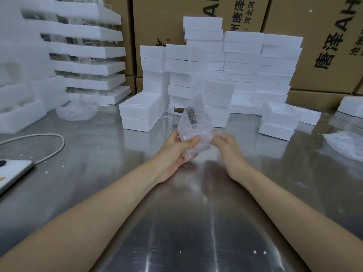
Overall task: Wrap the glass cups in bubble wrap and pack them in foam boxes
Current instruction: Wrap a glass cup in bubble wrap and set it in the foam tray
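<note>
Left hand (176,150); right hand (225,148) — both grip one cup (194,127) (bubble-wrapped)

cup (191,119) swathed in clear bubble wrap (196,143), dark handle showing through, held tilted, second cup (167,119) bare and upright just beside a foam box (137,112), white foam boxes (243,61) stacked behind

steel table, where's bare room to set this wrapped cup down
The broadest bare steel table lies between the forearms, below the wrapped cup. Another patch sits between the cable and the left hand. The back is crowded: foam boxes, a glass cup.
</note>
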A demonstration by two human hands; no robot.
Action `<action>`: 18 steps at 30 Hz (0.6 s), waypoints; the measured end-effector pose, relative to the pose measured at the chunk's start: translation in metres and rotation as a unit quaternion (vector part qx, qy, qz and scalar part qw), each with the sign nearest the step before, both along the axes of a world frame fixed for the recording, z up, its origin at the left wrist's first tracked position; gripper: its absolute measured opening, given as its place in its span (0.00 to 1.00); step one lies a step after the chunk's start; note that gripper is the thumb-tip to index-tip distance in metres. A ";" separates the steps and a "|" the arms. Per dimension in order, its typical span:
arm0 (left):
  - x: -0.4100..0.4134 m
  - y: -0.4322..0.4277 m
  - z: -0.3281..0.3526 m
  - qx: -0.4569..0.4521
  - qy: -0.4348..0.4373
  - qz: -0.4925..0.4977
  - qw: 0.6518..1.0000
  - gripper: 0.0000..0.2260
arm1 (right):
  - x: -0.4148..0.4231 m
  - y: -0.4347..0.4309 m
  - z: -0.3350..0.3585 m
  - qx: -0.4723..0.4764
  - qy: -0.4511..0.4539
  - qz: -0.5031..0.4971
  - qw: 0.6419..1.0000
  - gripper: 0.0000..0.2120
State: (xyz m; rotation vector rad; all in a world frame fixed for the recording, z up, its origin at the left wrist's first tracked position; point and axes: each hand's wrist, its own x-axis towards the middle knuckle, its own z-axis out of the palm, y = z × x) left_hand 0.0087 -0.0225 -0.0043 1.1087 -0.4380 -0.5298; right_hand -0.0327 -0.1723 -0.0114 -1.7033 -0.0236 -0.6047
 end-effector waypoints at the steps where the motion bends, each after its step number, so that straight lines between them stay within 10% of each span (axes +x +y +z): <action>1: 0.000 0.000 -0.001 -0.001 -0.001 0.000 1.000 0.23 | 0.000 -0.001 0.001 0.036 0.023 0.020 0.999 0.15; 5: -0.001 0.001 -0.001 0.002 -0.020 -0.006 1.000 0.24 | -0.002 -0.005 0.003 0.079 0.041 0.110 0.990 0.15; 11: -0.003 0.003 -0.002 0.026 -0.073 -0.075 0.994 0.29 | 0.002 -0.002 0.004 0.130 0.014 -0.018 0.991 0.18; 18: -0.007 0.002 -0.005 0.076 -0.131 -0.134 0.979 0.26 | -0.006 0.002 0.007 -0.025 0.080 0.029 0.996 0.07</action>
